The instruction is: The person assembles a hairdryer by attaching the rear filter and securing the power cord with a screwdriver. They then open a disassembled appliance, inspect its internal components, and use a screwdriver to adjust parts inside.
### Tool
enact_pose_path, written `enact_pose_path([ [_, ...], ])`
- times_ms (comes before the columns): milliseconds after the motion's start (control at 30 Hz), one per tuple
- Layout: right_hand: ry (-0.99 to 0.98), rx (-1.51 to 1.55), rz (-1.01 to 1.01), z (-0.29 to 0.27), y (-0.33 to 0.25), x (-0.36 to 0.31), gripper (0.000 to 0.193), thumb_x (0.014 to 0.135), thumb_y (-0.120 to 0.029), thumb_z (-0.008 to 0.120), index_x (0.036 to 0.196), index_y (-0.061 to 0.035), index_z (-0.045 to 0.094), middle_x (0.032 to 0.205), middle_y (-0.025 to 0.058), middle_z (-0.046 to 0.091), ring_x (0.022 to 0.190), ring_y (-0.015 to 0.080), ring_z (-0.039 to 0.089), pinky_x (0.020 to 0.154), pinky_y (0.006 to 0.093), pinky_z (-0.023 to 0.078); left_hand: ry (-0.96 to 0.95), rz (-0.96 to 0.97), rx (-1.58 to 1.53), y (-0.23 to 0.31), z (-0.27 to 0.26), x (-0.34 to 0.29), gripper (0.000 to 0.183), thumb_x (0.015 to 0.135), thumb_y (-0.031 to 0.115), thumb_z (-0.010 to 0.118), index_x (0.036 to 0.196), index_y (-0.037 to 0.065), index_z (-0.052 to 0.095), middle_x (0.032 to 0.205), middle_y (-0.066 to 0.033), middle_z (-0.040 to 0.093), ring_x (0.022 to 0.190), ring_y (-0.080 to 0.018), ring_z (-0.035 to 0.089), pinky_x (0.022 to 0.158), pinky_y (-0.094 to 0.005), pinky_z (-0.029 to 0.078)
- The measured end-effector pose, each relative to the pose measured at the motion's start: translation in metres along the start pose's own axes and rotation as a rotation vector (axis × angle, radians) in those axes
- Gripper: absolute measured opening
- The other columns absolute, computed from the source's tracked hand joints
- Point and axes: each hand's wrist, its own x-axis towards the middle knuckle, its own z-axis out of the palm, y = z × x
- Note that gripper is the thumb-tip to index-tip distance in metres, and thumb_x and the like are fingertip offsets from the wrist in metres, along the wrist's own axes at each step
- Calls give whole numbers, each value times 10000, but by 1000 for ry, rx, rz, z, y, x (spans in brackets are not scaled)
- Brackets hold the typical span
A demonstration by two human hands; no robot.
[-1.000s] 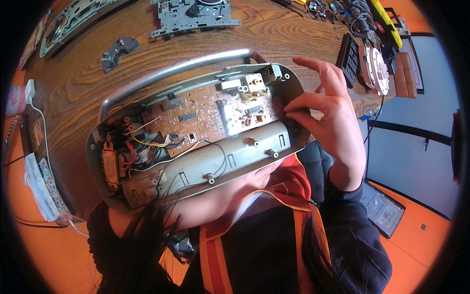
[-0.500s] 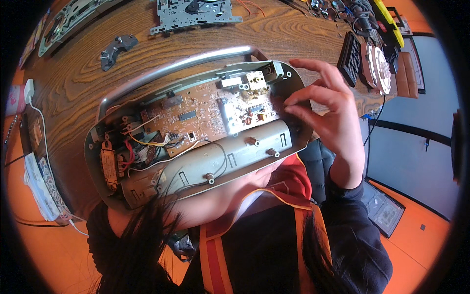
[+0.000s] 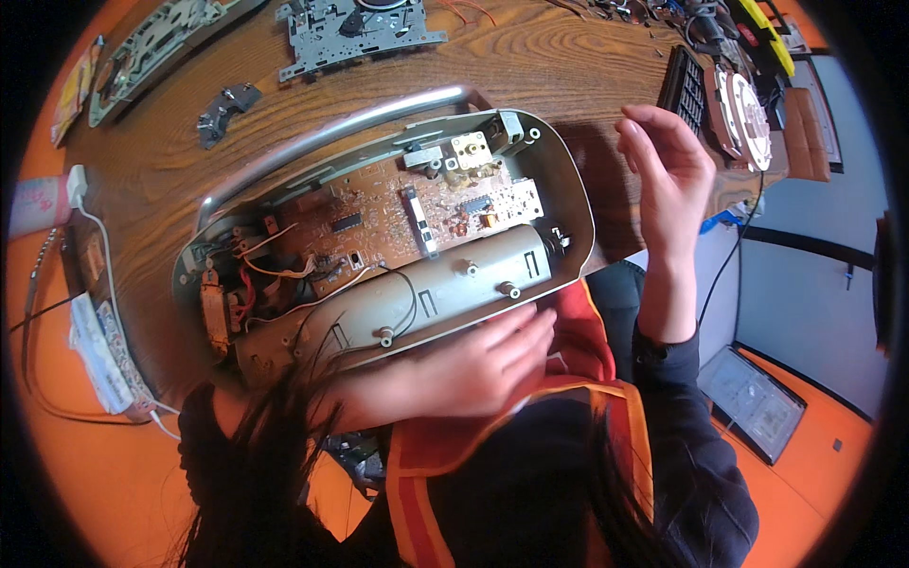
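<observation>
An opened radio casing (image 3: 578, 218), grey and rounded, lies tilted on the table with its inside facing up. Inside sit a brown circuit board (image 3: 379, 204), loose wires and a long pale battery compartment (image 3: 445, 284). A metal carrying handle (image 3: 331, 137) runs along its far side. My left hand (image 3: 478, 369) is stretched out along the near edge, slightly blurred, its fingers extended and holding nothing; whether it touches the casing I cannot tell. To the right of the casing, my right hand (image 3: 668, 166) is raised, fingers loosely curved and apart, with nothing visible in them.
A perforated metal mechanism (image 3: 365, 43) and a dark bracket-shaped part (image 3: 227, 114) lie beyond the casing. At the far left is a grey frame part (image 3: 156, 57). A round speaker (image 3: 748, 118) stands at the right, beside a black grille (image 3: 680, 90). A white cable (image 3: 104, 246) hangs at the left.
The casing has come down onto the table and shifted slightly. My left hand has come out from beneath it to its near side. My right hand has drawn away from its right end.
</observation>
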Motion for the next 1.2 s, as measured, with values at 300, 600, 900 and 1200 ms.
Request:
enact_pose_path([
  [300,4,-36,-219,9,33,2,108,818,-12,626,922,13,638,845,18,628,709,65,585,640,180,465,111,-668,413,7,-89,6,260,733,86,607,977,-4,619,926,-138,600,823,-233,593,649,-316,471],
  [600,36,-202,-310,10,35,5,98,780,-56,657,872,-21,656,802,58,639,708,111,607,646,217,469,-112,-929,167,-32,-96,0,409,684,56,695,1076,52,579,1091,-127,538,966,-297,558,805,-365,466],
  [900,38,-185,-341,11,34,4,97,775,-57,655,866,-25,658,787,70,640,719,140,624,647,235,477,-96,-877,-252,-50,-100,-13,461,604,53,745,1038,30,593,1067,-123,541,994,-292,535,854,-338,441],
  [1200,32,-246,-392,11,35,5,94,774,-59,662,862,-27,657,789,65,641,706,135,623,641,238,483,-73,-862,-196,-46,-97,-11,400,657,75,695,1023,-21,563,981,-127,531,935,-309,524,819,-370,442],
])
